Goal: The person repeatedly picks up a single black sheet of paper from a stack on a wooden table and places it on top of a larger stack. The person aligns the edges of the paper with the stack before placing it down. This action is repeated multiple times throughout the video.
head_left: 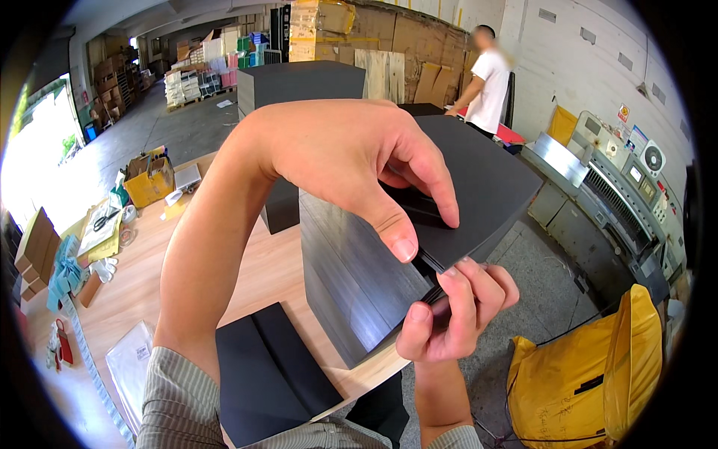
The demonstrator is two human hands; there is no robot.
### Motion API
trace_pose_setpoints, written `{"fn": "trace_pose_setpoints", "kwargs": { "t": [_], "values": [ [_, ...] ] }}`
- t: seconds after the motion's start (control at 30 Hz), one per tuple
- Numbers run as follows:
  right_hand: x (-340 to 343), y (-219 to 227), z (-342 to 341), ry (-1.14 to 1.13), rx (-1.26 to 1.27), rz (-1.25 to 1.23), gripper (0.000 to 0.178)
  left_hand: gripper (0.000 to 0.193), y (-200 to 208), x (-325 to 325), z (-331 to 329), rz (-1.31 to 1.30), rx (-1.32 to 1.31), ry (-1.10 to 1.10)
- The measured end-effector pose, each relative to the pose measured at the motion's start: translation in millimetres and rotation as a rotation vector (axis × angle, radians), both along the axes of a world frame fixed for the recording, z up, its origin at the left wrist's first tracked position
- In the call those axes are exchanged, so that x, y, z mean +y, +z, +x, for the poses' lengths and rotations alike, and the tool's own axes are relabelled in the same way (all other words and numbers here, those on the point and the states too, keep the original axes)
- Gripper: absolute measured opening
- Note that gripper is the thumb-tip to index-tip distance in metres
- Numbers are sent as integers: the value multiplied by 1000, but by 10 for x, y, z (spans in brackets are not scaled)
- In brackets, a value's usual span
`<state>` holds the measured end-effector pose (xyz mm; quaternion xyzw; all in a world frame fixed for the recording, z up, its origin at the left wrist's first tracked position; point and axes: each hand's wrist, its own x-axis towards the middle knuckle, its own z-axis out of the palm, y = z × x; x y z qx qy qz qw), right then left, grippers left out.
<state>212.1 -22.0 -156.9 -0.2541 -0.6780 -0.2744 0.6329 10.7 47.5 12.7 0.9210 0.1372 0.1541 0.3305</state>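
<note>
A tall stack of black card sheets stands at the table's near right edge, its layered side facing me. My left hand arches over it, thumb at the edge of the top sheets and fingers bent onto their upper face. Below the same corner, my right hand has its fingers curled around the edges of a few lifted sheets, with a narrow gap under them. Part of the left fingers is hidden behind the hand. A flat black folder-like piece with a crease lies on the table near my left forearm.
Another black stack stands behind. On the wooden table are scissors, a clear plastic sleeve and a yellow box. A yellow sack sits at right, near a machine. A person stands beyond.
</note>
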Motion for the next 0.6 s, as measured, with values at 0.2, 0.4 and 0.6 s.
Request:
{"fn": "trace_pose_setpoints", "kwargs": {
  "t": [0.2, 0.4, 0.6],
  "values": [
    [39, 21, -58, 48, 89, 23, 26, 55, -9, -6, -18, -23, -8, 0],
    [46, 32, -60, 52, 104, 41, 26, 55, 24, -6, -2, 4, 4, -3],
    [32, 19, -26, 31, 83, 24, 25, 55, 31, -2, 21, 31, 15, 12]
  ]
}}
